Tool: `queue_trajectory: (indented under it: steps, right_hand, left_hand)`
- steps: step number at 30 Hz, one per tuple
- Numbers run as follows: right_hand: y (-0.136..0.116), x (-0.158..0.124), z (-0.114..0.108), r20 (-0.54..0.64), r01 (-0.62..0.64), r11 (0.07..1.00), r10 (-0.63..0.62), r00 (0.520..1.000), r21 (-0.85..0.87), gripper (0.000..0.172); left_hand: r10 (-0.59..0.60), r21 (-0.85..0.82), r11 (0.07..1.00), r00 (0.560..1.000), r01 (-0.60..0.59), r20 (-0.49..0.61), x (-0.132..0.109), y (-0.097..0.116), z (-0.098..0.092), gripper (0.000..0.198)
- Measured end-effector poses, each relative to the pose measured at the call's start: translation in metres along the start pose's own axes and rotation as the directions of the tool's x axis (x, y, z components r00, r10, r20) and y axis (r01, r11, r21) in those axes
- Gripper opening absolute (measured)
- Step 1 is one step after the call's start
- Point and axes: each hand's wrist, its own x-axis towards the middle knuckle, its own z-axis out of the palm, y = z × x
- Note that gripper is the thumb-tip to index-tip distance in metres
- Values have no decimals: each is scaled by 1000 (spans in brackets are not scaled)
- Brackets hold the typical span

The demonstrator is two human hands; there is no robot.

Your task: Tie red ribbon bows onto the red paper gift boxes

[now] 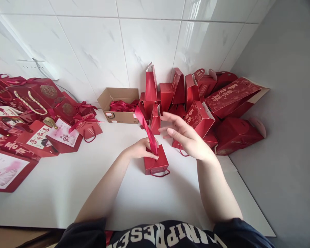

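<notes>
A small red gift box (163, 159) with a red cord handle at its front stands on the table before me. My left hand (141, 148) is closed at its top, thumb and fingers pinching a red satin ribbon (149, 134). The ribbon's free length rises up and to the left above the box. My right hand (186, 137) hovers to the right of the ribbon, fingers spread and apart from the box. Whether the ribbon passes through the top of the box is hidden by my left fingers.
An open cardboard box (122, 118) of red ribbons sits near the tiled wall. Unribboned red gift boxes (201, 119) crowd the back right, by a grey side wall (281, 131). Ribboned boxes (89, 128) and larger decorated ones fill the left of the white table (88, 186).
</notes>
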Motion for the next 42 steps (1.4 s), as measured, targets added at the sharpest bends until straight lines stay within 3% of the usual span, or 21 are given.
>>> queue_trajectory:
  steps: [2, 5, 10, 14, 17, 23, 29, 34, 37, 40, 42]
  right_hand:
    - [20, -2, -6, 57, -61, 980, 73, 996, -190, 34]
    - [50, 0, -9, 207, -25, 926, 110, 972, -376, 27]
    - [79, 11, 0, 232, -111, 907, 221, 947, -407, 25]
    - [82, 14, 10, 171, -214, 904, 293, 941, -371, 42]
    - [84, 12, 14, 195, -267, 894, 352, 916, -360, 41]
    - [91, 11, 20, 156, -345, 931, 361, 919, -120, 34]
    - [78, 10, 22, -29, -270, 954, 276, 961, 127, 20]
    - [80, 15, 14, -284, -249, 928, 326, 902, 276, 27]
    - [81, 17, 12, -332, -222, 897, 358, 873, 383, 34]
    - [71, 14, 12, -212, -195, 896, 298, 931, 400, 21]
    - [62, 10, 11, 14, -161, 942, 164, 986, 294, 21]
  left_hand:
    - [36, 31, 999, 999, -35, -24, 1, -2, 0, 22]
    - [-14, 36, 999, 1000, 14, 4, 4, -7, -1, 18]
    - [-195, -82, 975, 969, 209, 149, 8, -18, -3, 26]
    - [-206, -103, 969, 964, 225, 165, 9, -21, -2, 28]
    - [-211, -126, 965, 966, 230, 151, 9, -20, -1, 27]
    - [-220, -143, 961, 966, 239, 137, 9, -21, 0, 31]
    - [-190, -153, 965, 971, 211, 143, 10, -22, 0, 27]
    - [-112, -222, 965, 983, 143, 145, 12, -16, 1, 20]
    - [-120, -235, 960, 981, 154, 152, 12, -14, 1, 20]
    - [-129, -196, 968, 980, 157, 150, 11, -16, 1, 24]
    - [-140, -182, 969, 979, 166, 147, 11, -19, 1, 26]
